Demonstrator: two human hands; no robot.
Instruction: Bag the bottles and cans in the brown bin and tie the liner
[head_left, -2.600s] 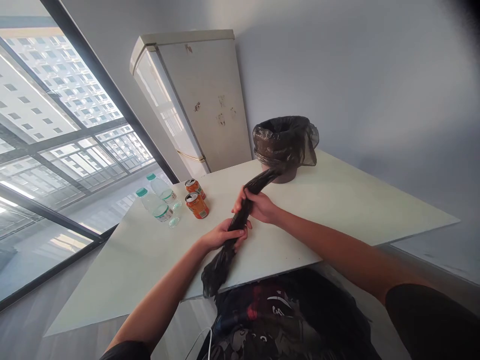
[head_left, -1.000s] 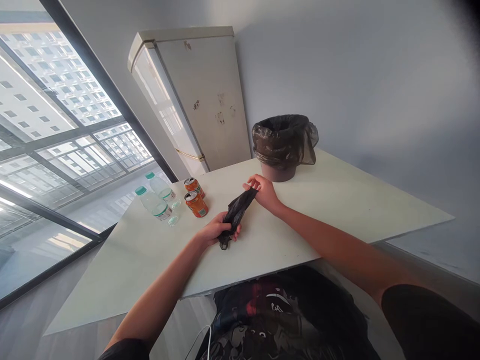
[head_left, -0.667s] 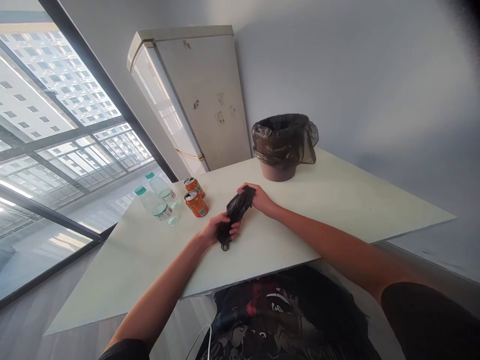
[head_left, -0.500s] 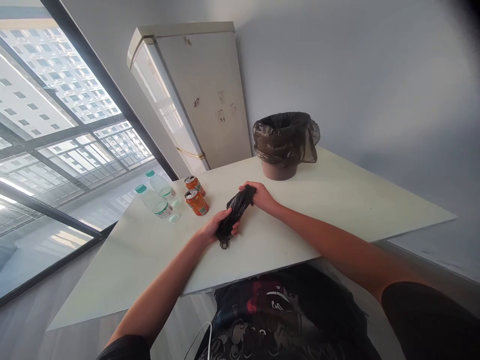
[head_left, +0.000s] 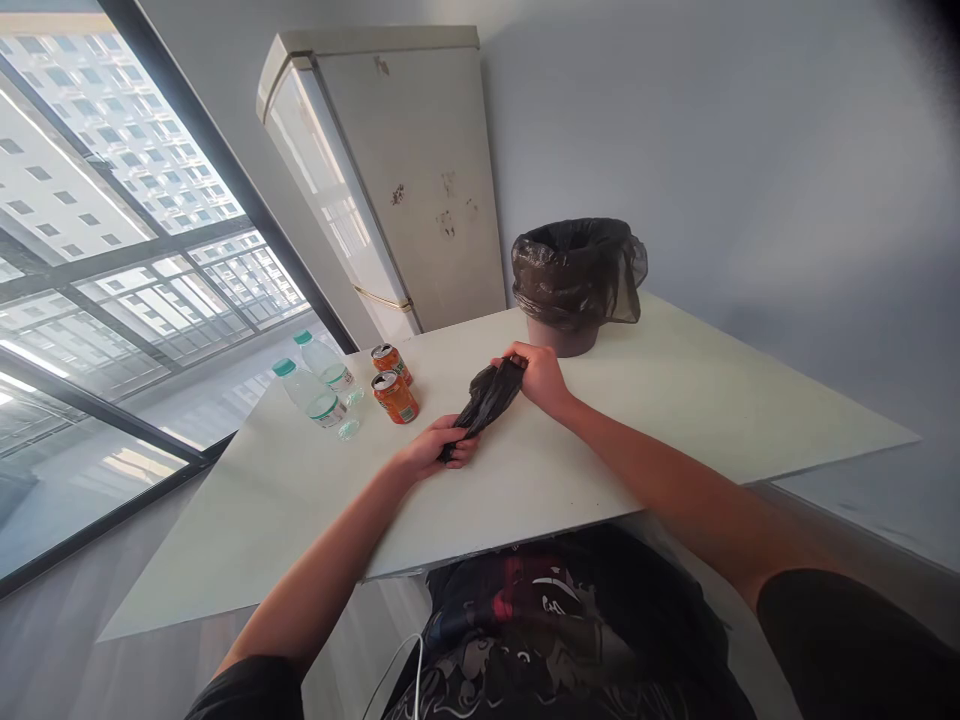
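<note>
A bunched black plastic bag (head_left: pixel 487 398) stretches slantwise between my hands above the white table (head_left: pixel 300 530). My left hand (head_left: pixel 442 445) is wrapped round its lower end. The upper end is gripped by my right hand (head_left: pixel 541 375), just in front of the bin. Two orange cans (head_left: pixel 395 399) stand to the left of the bag, one behind the other, their tops facing up. Further left are two clear plastic bottles (head_left: pixel 309 395) with green caps.
A pinkish-brown bin (head_left: pixel 566 338) lined with a dark bag (head_left: pixel 574 275) stands at the table's back edge. Behind the table is a white fridge (head_left: pixel 420 190). Large windows (head_left: pixel 150 260) fill the left side. A white cable (head_left: pixel 418 670) hangs near my lap.
My right hand has moved up and right with its end of the bag, which is now stretched longer. My left hand has closed more fully round the lower end. The view has shifted slightly.
</note>
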